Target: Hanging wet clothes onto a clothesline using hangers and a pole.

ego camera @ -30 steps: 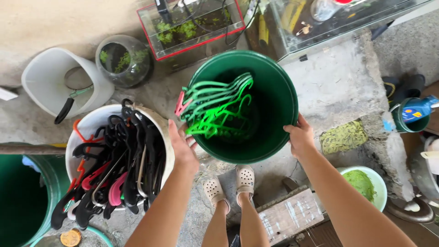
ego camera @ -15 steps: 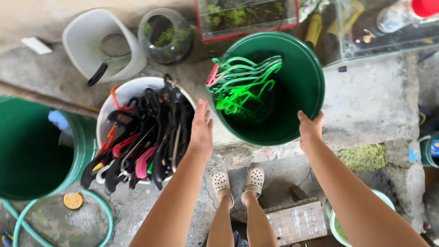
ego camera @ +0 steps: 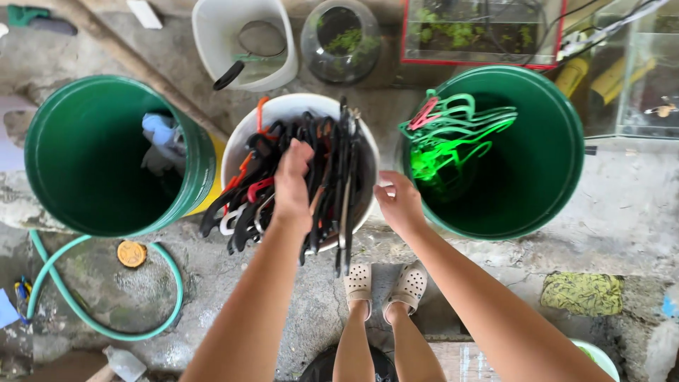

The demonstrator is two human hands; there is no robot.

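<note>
Now both of my hands have left the rim of the big green plastic bucket [ego camera: 559, 191] they were gripping a second ago, and that bucket sits set down to the right of the round white plastic tub [ego camera: 240, 145]. To me that reads as the green bucket being parked and attention moving to the tub.

My left hand [ego camera: 293, 185] is over the middle of the white tub, fingers curled down into the pile of dark plastic clothes hangers [ego camera: 311, 180]; it looks closed around one or two of them, though the grip itself is hidden under the knuckles. My right hand [ego camera: 400, 204] hovers at the tub's right edge, half open, fingers loosely bent, holding nothing that I can see.

The white tub is heaped with mostly black hangers, a few red, pink and white ones mixed in, several spilling over its near rim. The bucket to its right holds a bundle of bright green plastic hangers [ego camera: 453, 134] leaning on its left wall, with a pink one among them. To the tub's left stands a second green plastic bucket [ego camera: 49, 148] with pale blue and grey cloth [ego camera: 161, 145] inside. Behind the tub sit a smaller white pail [ego camera: 212, 49] and a round glass bowl [ego camera: 341, 42] with plants in it. A green garden hose [ego camera: 106, 331] loops on the concrete, left of the tub and nearer me.
</note>
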